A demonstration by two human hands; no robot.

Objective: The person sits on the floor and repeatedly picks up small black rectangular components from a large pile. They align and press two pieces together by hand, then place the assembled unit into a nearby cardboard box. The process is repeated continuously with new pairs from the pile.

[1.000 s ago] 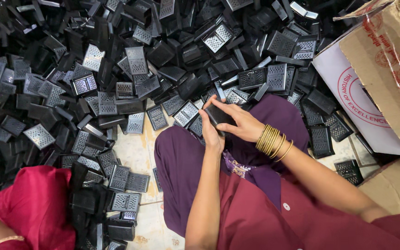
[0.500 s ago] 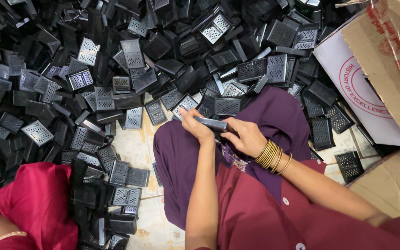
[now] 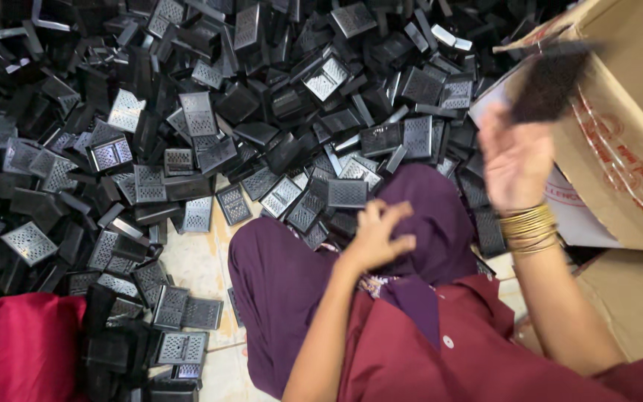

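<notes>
My right hand (image 3: 516, 162) is raised and blurred beside the open cardboard box (image 3: 634, 149). A black perforated plastic piece (image 3: 552, 80) is at its fingertips, over the box flap; the blur hides whether the fingers still grip it. Gold bangles (image 3: 528, 227) circle that wrist. My left hand (image 3: 376, 237) rests on my purple-clad knee (image 3: 426, 216), fingers loosely curled and holding nothing. A big heap of the same black perforated pieces (image 3: 210, 119) covers the floor in front of me.
A strip of pale floor (image 3: 195, 257) shows between the heap and my leg. Red cloth of another person (image 3: 24, 348) is at the lower left. A second cardboard piece (image 3: 626, 298) lies at the lower right.
Both hands held one black piece over my knee. Now the right hand has swung up and right to the box with the piece, and the left hand has let go and stayed on the knee.
</notes>
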